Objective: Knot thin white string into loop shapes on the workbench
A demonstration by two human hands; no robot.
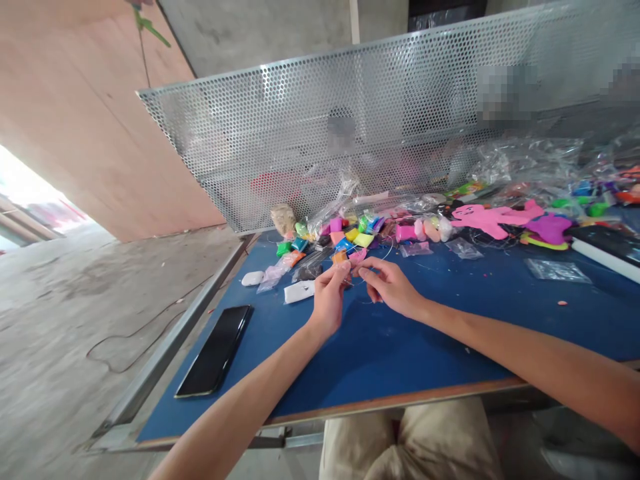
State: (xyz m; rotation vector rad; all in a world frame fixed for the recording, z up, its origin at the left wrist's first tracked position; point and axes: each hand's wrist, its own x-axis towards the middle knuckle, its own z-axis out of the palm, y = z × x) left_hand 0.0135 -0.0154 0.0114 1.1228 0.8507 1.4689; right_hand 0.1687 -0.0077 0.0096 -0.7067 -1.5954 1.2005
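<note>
My left hand (330, 301) and my right hand (393, 287) meet above the blue table, fingertips pinched close together. Between them runs a thin pale wire (391, 248), or perhaps a clear line, that curves up in a loop past the right hand's fingers. Its ends and anything tiny at the fingertips are too small to make out. Just beyond the hands lie a pink packet (358, 255) and an orange packet (340, 257). Left of the left hand rests a white flat piece (299, 291), with a dark bag (307, 272) behind it.
A black phone (215, 350) lies at the table's left. Several coloured packets, clear plastic bags (530, 160) and a pink figure (493, 217) crowd the back, below a perforated metal panel (300, 127). A white-edged black device (610, 250) sits at the right. A cable (130, 333) crosses the floor.
</note>
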